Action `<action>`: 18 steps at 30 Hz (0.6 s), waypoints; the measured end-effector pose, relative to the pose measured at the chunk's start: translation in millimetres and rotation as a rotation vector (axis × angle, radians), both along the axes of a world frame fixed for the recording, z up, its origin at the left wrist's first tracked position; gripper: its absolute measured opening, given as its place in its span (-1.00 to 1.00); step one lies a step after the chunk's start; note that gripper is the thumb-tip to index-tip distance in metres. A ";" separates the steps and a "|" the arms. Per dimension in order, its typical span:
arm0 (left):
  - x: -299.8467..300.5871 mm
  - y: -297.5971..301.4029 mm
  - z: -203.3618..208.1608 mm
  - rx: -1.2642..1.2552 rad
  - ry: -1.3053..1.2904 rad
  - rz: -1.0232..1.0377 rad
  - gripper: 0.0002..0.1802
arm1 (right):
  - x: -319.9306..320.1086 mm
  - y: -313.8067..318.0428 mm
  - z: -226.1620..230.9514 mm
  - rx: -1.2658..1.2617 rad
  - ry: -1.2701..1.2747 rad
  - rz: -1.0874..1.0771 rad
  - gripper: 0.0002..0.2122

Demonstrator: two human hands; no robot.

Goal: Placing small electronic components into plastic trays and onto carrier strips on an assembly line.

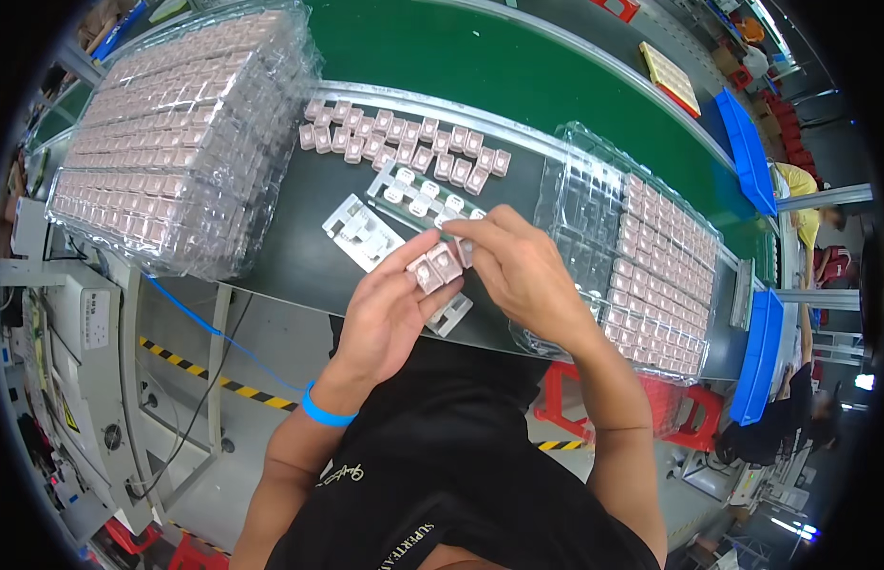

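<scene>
Three squarish pale pink blocks (445, 265) over the table (301, 228), left hand (385, 312) clamped on two, right hand (525, 268) pinching, partly hiding the third, white fixture (364, 235) near, loose blocks (405, 153) beyond, clear tray (586, 201) rightward

Even, fairly bright indoor light spread across the bench (297, 223), leaving only soft shadows. White glints streaked the stacked clear plastic trays (244, 176) at left, blurring their edges. The small pink blocks (426, 275) near the centre looked reasonably sharp, while the black T-shirt (442, 437) sank into low detail. A distant lamp (864, 382) at right burned out to white. Fisheye distortion bowed the green conveyor belt (556, 71), and the outer rim darkened to black.
</scene>
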State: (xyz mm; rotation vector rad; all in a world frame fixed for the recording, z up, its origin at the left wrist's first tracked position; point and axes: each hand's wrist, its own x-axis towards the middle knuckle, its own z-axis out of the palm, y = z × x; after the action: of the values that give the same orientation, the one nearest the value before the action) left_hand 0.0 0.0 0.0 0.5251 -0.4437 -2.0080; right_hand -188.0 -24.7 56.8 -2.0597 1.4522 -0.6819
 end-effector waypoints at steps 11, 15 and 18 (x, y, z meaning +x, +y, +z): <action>-20.2 2.0 -4.8 0.046 0.075 -0.014 -0.41 | -14.5 -3.2 -17.0 -0.061 -0.024 -0.021 -0.86; -26.9 3.3 -5.6 0.047 0.090 -0.018 -0.39 | -16.8 -3.6 -18.9 -0.121 0.000 -0.033 -0.88; -32.0 3.5 -6.7 0.034 0.099 0.004 -0.37 | -13.3 -0.9 -18.1 -0.165 -0.004 -0.102 -0.90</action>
State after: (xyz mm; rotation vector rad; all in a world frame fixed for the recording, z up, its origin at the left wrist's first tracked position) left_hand -32.0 3.5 -6.7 0.4445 -0.3486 -2.0310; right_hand -201.3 -25.6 38.8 -2.1159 1.5538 -0.8729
